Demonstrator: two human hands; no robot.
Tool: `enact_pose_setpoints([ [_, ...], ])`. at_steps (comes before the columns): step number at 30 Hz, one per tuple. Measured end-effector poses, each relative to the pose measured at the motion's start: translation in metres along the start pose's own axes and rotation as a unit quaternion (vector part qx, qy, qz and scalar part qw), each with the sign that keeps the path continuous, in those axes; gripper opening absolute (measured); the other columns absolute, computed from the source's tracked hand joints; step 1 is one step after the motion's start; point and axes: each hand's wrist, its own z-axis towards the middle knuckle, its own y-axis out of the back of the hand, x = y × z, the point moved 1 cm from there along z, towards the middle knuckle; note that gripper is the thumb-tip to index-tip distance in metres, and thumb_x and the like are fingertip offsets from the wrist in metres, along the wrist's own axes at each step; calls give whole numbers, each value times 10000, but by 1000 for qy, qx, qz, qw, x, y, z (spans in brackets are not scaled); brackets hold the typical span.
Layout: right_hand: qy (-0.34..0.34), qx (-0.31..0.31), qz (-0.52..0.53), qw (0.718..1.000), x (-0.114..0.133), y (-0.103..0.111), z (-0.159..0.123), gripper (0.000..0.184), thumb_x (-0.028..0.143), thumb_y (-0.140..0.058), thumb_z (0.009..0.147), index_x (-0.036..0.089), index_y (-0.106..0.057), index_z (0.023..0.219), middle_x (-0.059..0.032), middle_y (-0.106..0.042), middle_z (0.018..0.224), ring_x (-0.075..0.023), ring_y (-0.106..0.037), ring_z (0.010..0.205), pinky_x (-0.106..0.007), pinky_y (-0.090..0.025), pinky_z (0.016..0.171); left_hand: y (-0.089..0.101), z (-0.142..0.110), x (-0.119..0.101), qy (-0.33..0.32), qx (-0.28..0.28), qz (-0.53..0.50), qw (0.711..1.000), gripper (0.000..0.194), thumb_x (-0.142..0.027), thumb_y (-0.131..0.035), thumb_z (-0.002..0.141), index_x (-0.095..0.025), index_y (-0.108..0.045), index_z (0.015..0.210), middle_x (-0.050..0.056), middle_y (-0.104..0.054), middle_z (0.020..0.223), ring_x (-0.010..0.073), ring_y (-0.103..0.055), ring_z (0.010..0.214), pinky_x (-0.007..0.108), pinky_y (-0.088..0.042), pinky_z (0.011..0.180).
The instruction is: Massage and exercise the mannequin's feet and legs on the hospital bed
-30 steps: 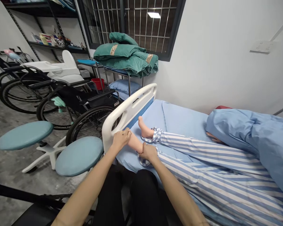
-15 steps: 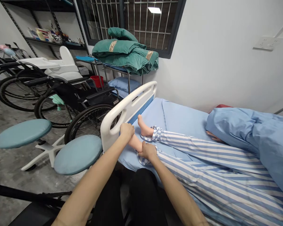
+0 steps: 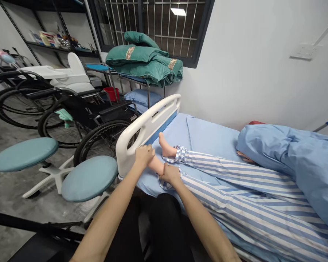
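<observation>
A manikin in blue-and-white striped pyjama trousers lies on a bed with a light blue sheet. My left hand is closed round the toes of its near foot, close to the white footboard. My right hand grips the same leg at the ankle, just at the trouser cuff. The far foot lies bare on the sheet. A blue blanket covers the upper body.
Two round teal stools stand left of the bed, with black wheelchairs behind them. A metal trolley by the barred window carries folded green quilts. A black shelving rack lines the left wall.
My left hand shifted slightly on the near foot, lifting and then settling back on the toes. My right hand has stayed on the ankle.
</observation>
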Motion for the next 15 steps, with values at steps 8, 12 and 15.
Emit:
enact_pose_setpoints([
  [8, 7, -11, -38, 999, 7, 5, -2, 664, 511, -677, 793, 43, -571, 1253, -257, -666, 1175, -379, -563, 1187, -479, -397, 989, -8, -33, 2, 48, -112, -58, 991, 436, -387, -334, 1002, -120, -660, 1112, 195, -674, 1042, 300, -634, 1005, 392, -493, 850],
  [12, 16, -5, -42, 999, 6, 15, -11, 720, 547, -674, 783, 35, -584, 1280, -277, -611, 1274, -412, -496, 1252, -517, -377, 1028, -8, -57, -1, 29, -141, -55, 988, 499, -305, -380, 956, -51, -537, 1355, 292, -540, 1326, 387, -543, 1215, 526, -456, 971],
  [15, 33, -34, -5, 999, 0, 25, -22, 524, 448, -591, 856, 71, -627, 1219, -243, -628, 1267, -380, -525, 1234, -467, -412, 1006, -15, -75, -5, -44, -145, -78, 985, 543, -212, -459, 863, -64, -521, 1381, 272, -392, 1508, 414, -365, 1406, 580, -332, 1116],
])
